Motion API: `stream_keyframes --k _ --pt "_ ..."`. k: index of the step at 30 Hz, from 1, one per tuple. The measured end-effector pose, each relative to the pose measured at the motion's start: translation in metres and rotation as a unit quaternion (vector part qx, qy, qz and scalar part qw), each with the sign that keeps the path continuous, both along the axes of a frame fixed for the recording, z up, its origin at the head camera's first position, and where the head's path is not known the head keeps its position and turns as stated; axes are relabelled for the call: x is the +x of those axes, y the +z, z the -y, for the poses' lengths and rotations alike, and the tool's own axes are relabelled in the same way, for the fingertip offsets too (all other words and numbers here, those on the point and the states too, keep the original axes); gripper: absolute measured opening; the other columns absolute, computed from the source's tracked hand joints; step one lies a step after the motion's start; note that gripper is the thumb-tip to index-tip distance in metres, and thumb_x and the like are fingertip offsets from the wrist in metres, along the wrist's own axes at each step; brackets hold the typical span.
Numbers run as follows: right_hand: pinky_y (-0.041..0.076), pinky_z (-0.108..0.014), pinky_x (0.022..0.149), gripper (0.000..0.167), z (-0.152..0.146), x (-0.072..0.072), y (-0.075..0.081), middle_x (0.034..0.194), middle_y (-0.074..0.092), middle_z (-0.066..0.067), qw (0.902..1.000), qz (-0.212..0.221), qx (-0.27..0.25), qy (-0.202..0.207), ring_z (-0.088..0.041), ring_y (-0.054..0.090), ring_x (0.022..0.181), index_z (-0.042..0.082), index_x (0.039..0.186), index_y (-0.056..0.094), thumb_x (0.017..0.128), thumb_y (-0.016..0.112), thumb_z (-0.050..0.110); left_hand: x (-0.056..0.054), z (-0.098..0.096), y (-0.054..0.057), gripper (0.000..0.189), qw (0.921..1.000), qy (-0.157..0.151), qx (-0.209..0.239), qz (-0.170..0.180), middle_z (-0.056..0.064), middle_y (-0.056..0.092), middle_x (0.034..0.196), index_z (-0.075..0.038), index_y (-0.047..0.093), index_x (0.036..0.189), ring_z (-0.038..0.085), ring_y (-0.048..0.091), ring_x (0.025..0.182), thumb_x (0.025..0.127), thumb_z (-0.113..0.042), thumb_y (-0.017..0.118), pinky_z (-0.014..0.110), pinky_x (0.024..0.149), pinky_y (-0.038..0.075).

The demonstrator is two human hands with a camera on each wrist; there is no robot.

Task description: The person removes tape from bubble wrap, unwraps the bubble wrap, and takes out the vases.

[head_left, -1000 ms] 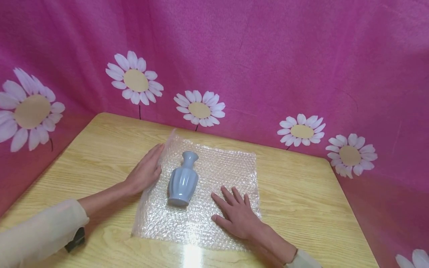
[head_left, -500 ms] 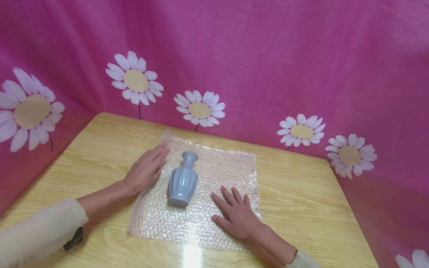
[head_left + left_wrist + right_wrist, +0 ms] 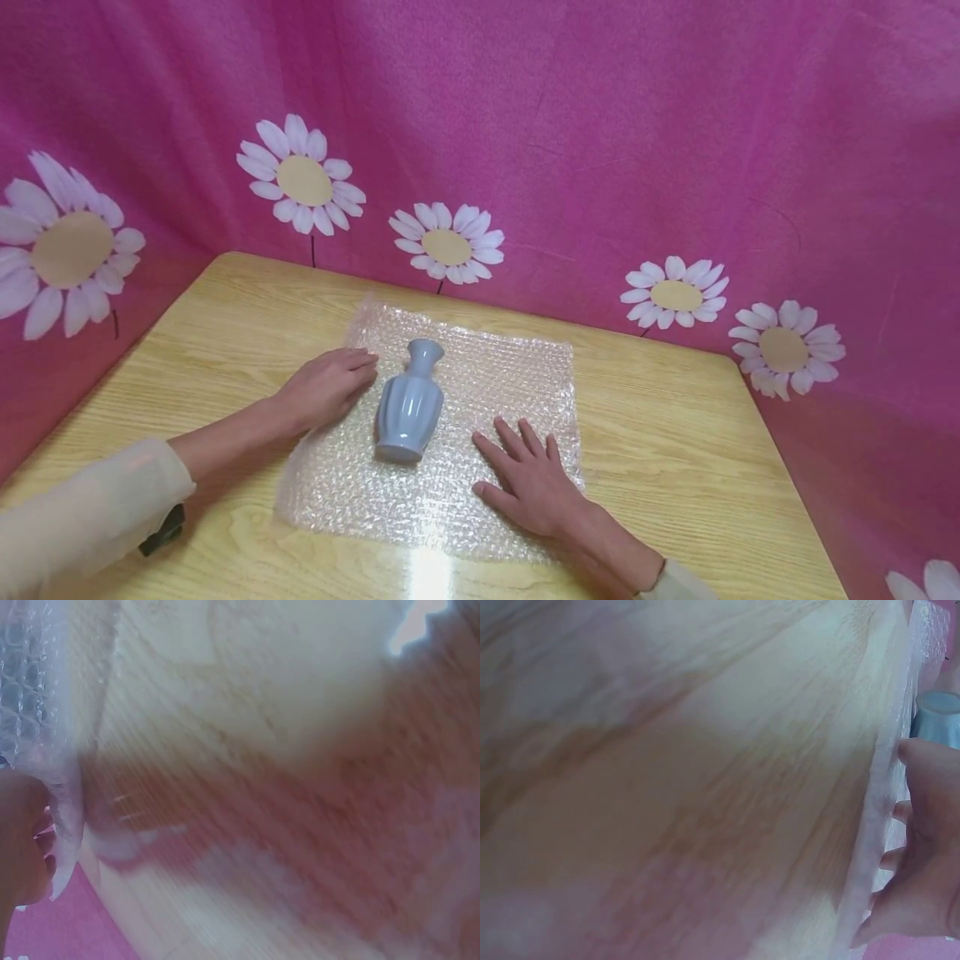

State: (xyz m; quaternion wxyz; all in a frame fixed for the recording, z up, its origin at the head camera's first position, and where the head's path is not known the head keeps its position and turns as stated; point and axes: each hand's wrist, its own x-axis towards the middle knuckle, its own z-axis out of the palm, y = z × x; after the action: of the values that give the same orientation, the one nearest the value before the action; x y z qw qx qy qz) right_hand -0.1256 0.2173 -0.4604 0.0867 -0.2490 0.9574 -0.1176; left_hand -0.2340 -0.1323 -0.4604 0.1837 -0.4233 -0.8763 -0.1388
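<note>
In the head view a grey-blue ceramic vase (image 3: 410, 408) lies on its side on a sheet of bubble wrap (image 3: 465, 508), its neck toward the far side. My left hand (image 3: 326, 387) rests on the sheet's left edge with loosely bent fingers, beside the vase but apart from it. On the right part of the wrap, my right hand (image 3: 532, 487) presses flat with its fingers spread. The left wrist view has the wrap's raised edge (image 3: 69, 817) alongside the hand. Part of the vase (image 3: 937, 720) shows past my right hand in the right wrist view.
A light wooden table (image 3: 675, 450) carries the sheet. Behind and at both sides hangs a magenta cloth (image 3: 525, 142) printed with large white daisies. A dark wrist device (image 3: 162, 531) shows below the left sleeve.
My left hand has slid slightly nearer along the wrap's left edge, its fingers now more bent. That edge has spread outward to the left. The vase and right hand have stayed put.
</note>
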Motion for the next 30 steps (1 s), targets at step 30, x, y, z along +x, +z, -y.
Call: stream_keyframes --k 30 --pt "0.009 -0.074 0.109 0.066 0.0001 -0.0002 0.0001 0.164 0.017 -0.011 1.0 -0.002 -0.001 0.002 -0.044 0.01 0.147 0.026 0.158 0.031 0.101 0.04 0.06 -0.0018 -0.0016 0.0086 0.003 0.994 0.071 -0.08 0.024 0.006 0.066 0.087 -0.011 0.066 0.086 0.028 0.061 0.076 0.088 -0.012 0.065 0.044 0.067 0.05"
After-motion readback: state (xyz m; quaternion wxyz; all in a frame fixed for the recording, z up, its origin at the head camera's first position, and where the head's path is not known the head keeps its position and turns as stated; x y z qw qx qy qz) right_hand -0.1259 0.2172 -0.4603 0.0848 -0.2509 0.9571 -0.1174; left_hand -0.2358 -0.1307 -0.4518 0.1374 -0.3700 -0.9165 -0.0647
